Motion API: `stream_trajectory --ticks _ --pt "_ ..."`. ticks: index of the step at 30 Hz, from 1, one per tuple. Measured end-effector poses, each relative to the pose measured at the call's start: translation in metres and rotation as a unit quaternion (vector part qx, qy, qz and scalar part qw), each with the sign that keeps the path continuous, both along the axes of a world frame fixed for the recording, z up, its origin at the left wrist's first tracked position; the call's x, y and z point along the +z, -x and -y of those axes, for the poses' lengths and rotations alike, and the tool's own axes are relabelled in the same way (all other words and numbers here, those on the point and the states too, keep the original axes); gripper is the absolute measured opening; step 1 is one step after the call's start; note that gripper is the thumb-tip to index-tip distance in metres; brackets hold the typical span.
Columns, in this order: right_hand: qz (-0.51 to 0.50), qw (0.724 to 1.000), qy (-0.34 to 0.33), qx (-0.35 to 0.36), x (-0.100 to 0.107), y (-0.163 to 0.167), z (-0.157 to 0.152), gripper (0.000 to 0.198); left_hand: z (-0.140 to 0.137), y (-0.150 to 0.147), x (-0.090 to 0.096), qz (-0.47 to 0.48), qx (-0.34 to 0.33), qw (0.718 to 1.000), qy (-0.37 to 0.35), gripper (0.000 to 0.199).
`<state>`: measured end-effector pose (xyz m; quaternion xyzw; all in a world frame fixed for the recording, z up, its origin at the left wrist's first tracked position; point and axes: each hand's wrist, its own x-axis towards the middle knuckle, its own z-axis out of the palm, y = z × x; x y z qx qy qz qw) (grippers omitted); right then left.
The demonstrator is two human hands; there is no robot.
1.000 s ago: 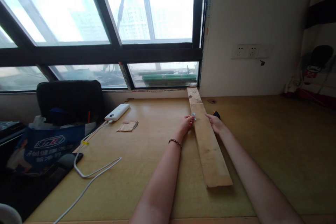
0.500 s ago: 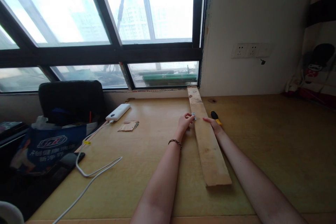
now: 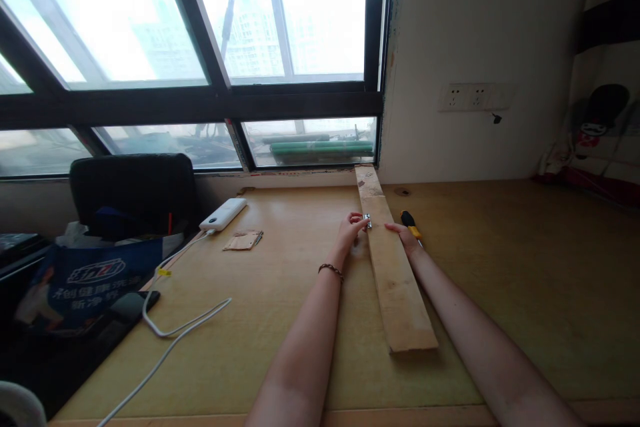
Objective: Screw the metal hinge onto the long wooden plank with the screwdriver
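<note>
A long wooden board (image 3: 400,280) lies on the table, running from near me back toward the window. My left hand (image 3: 351,227) is at the board's left edge and pinches a small shiny metal piece (image 3: 367,221), perhaps a hinge, against that edge. Its exact shape is too small to tell. My right hand (image 3: 406,237) grips the board's right edge, with the thumb on the top face and the other fingers mostly hidden. Just beyond that hand rests a screwdriver (image 3: 411,223) with a black and yellow handle.
On the left of the wooden table (image 3: 285,320) are a white power bank (image 3: 223,215) with a white cable (image 3: 187,328) and a small flat piece of wood or card (image 3: 243,240). A black chair (image 3: 133,193) with a blue bag (image 3: 95,283) stands beyond the left edge.
The view has shifted very slightly. Both hands keep their places at the board, and the small metal piece sits at nearly the same spot on its left edge.
</note>
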<state>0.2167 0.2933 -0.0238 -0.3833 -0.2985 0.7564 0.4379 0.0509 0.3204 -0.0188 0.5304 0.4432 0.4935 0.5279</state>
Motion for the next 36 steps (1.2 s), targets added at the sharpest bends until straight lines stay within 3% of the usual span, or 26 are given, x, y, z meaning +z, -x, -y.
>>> stream_trajectory --ticks 7,12,18,25,30,33,36 --pt "0.027 1.0 -0.01 -0.003 0.001 0.002 0.0 0.029 0.0 -0.001 0.0 0.021 0.0 1.0 -0.012 0.045" --pt "0.107 0.988 -0.087 -0.071 0.01 0.005 -0.003 0.033 -0.004 -0.002 -0.003 0.041 -0.011 0.999 0.029 0.042" --pt "0.299 0.93 -0.126 -0.174 0.03 0.018 -0.003 0.042 -0.008 -0.003 -0.007 0.095 -0.026 0.992 0.075 0.039" --pt "0.395 0.889 -0.139 -0.184 0.046 0.031 0.008 0.038 -0.008 -0.001 -0.007 0.104 -0.029 0.989 0.096 0.042" --pt "0.442 0.867 -0.119 -0.197 0.051 0.03 0.011 0.042 -0.008 0.006 -0.001 0.049 -0.009 0.999 0.002 0.042" --pt "0.451 0.863 -0.121 -0.193 0.05 0.03 0.012 0.043 -0.01 0.01 0.006 -0.083 0.009 0.991 -0.1 0.026" --pt "0.452 0.862 -0.127 -0.19 0.05 0.03 0.012 0.042 -0.012 0.011 0.014 -0.228 0.043 0.957 -0.173 0.017"
